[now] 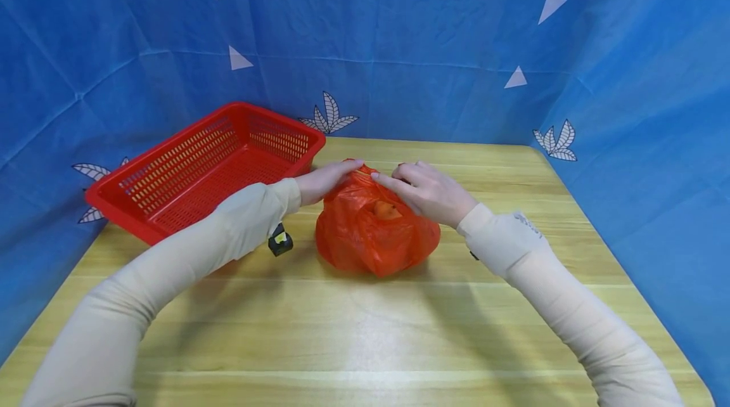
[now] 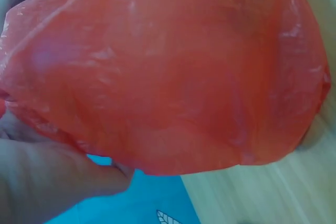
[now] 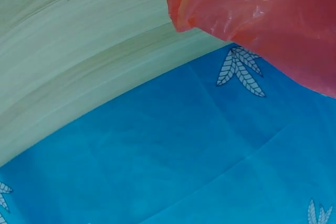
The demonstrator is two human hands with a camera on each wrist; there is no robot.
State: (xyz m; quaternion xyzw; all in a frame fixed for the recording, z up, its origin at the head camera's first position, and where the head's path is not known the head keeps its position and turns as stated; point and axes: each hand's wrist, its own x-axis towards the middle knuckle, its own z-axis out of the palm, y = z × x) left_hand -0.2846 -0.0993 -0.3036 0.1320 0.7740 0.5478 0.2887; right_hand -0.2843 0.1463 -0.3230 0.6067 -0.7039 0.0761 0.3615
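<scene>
A red plastic bag stands on the table, bulging at its base and gathered at the top. Through a gap in its front shows part of an orange, rounded item; the rest of the contents is hidden. My left hand grips the bag's top edge from the left, its thumb along the plastic in the left wrist view. From the right, my right hand holds the upper edge, index finger stretched toward the left fingertips and other fingers curled. The bag fills most of the left wrist view.
A red perforated plastic basket sits at the left back of the wooden table, left of the bag. Blue cloth with leaf and triangle prints hangs behind and along both sides. A small black wrist device hangs below my left sleeve.
</scene>
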